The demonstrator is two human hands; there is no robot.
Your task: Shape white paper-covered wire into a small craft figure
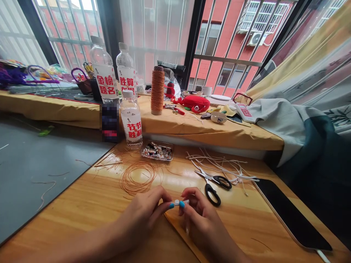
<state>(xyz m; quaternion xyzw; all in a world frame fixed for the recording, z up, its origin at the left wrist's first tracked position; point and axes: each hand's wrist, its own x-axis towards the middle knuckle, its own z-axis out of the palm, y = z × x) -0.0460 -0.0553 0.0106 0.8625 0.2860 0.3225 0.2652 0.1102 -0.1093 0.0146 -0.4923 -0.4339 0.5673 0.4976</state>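
Above the wooden table, my left hand (149, 205) pinches one end of a small white cord (177, 202) between thumb and fingertips. My right hand (202, 215) grips the same piece at its other end, thumb pressed to the fingers, and a pale strand hangs below. The piece is partly hidden by the fingertips. Behind my left hand lies a coil of thin orange thread (138, 179). Black-handled scissors (210, 185) rest with parted blades just beyond my right hand. Past them are loose white cords (214, 160). A clear tray of small beads (157, 151) sits farther back.
A smartphone (293, 213) with a cable lies to the right. Bottles (131, 124) stand at the back left. A cloth-covered ledge (192, 128) holds an orange thread spool (157, 91), pliers (175, 108) and a red pouch (195, 103). A grey mat (55, 157) covers the left side.
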